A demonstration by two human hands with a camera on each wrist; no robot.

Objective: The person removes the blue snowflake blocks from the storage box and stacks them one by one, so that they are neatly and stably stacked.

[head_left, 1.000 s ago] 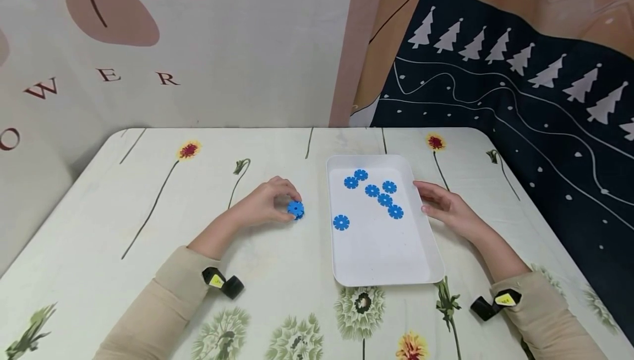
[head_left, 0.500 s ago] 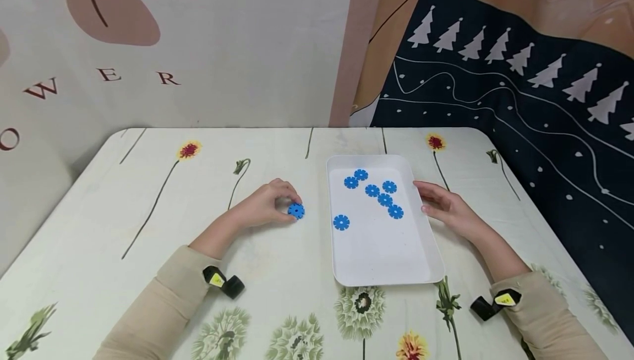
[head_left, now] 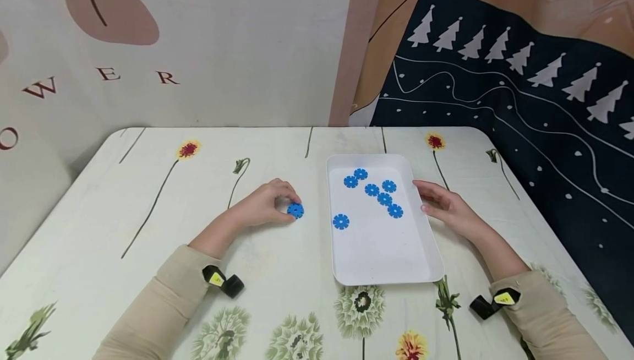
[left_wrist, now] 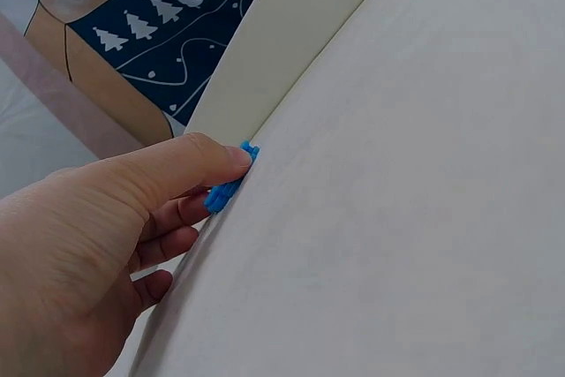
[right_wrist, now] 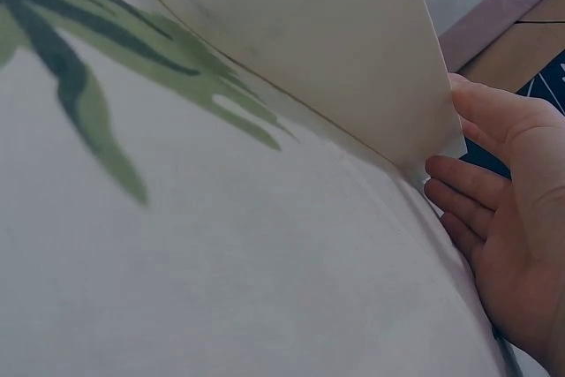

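Note:
Blue notched plastic discs, like flat flower-shaped building pieces, are pinched between thumb and fingers of my left hand, just left of the tray. Seen edge-on in the left wrist view, the held blue discs look like a small stack; how many I cannot tell. A shallow white tray holds several more blue discs, most toward its far half and one blue disc by the left wall. On the tray's right side, my right hand touches the rim with loosely extended fingers.
A white flower-printed cloth covers the table. Pale printed fabric stands behind it, and dark fabric with white trees hangs at the right. Each sleeve carries a small black wrist camera.
The blue discs in my left hand have turned slightly and look more evenly lined up than a second ago. Both hands and the tray stay in place.

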